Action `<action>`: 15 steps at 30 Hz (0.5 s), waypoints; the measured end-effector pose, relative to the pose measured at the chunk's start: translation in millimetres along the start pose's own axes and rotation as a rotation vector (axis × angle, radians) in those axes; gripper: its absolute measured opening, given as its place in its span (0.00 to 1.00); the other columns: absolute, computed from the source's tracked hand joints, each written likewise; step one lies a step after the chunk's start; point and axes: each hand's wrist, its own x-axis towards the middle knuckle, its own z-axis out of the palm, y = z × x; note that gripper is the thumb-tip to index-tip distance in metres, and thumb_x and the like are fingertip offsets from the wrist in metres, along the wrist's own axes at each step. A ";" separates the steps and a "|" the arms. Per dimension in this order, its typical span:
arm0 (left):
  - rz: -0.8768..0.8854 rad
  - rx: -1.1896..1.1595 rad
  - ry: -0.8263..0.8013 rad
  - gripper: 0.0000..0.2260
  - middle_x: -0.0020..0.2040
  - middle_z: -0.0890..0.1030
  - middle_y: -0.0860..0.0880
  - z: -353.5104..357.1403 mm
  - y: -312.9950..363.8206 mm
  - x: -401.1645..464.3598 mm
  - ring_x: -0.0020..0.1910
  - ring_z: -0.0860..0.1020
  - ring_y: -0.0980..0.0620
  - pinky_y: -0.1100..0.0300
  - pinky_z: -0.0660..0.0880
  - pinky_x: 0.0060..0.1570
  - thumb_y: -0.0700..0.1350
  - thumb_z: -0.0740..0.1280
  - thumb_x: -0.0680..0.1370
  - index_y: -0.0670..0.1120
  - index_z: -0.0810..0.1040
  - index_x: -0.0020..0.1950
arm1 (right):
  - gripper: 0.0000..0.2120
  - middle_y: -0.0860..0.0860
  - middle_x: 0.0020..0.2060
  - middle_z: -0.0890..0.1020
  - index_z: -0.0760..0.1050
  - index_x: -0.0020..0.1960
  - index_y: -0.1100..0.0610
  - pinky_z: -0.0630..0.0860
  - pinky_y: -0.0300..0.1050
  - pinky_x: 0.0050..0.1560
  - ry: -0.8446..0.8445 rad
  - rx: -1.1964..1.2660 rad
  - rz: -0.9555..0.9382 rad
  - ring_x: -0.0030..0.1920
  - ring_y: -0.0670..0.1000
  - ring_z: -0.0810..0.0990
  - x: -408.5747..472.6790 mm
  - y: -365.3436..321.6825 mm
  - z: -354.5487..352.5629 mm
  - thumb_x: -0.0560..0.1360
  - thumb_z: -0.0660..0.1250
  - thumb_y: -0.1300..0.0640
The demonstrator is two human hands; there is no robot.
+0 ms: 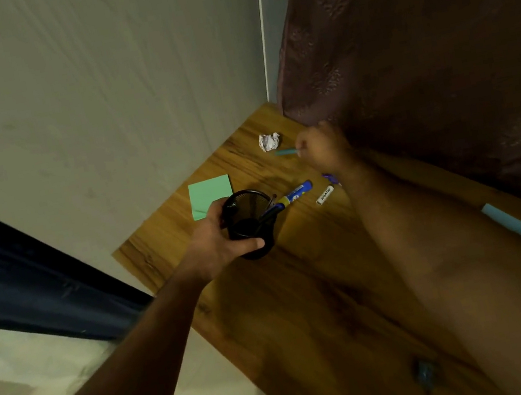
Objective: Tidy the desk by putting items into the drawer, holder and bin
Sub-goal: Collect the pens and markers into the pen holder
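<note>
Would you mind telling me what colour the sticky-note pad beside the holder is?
Light green; the sticky-note pad shows clearly in the head view.

White tube (325,195), centre of the frame: dark lettering along its side, too small to read.
Blue marker (298,191), just left of it: label print illegible.

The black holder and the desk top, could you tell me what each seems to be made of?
Holder: likely black wire mesh with a matte finish; a fine grid shows on its inner wall. Desk top: wood or wood-look laminate, smooth, with brown grain streaks; which one is unclear.
</note>
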 end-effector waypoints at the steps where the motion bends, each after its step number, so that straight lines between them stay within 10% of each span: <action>1: 0.003 0.002 -0.005 0.42 0.67 0.72 0.53 0.6 0.7 -0.5 0.66 0.70 0.55 0.61 0.69 0.60 0.44 0.80 0.64 0.51 0.63 0.73 | 0.06 0.51 0.45 0.83 0.82 0.48 0.53 0.77 0.49 0.52 0.027 0.082 -0.010 0.47 0.52 0.79 1.0 -3.1 -5.2 0.76 0.66 0.57; 7: 0.010 0.042 -0.065 0.45 0.68 0.73 0.52 -1.1 1.9 -7.3 0.68 0.71 0.51 0.53 0.71 0.66 0.51 0.81 0.61 0.53 0.62 0.73 | 0.03 0.43 0.27 0.79 0.81 0.47 0.56 0.73 0.36 0.29 -0.229 0.394 -0.229 0.26 0.40 0.75 -19.0 -39.5 -81.8 0.74 0.72 0.61; 15: 0.048 0.060 -0.139 0.46 0.67 0.74 0.53 -5.9 14.3 -29.4 0.66 0.73 0.50 0.49 0.73 0.65 0.55 0.81 0.58 0.54 0.62 0.72 | 0.04 0.43 0.31 0.78 0.83 0.43 0.55 0.67 0.33 0.32 -0.420 0.187 -0.265 0.31 0.40 0.73 -75.4 -82.8 -109.7 0.69 0.76 0.60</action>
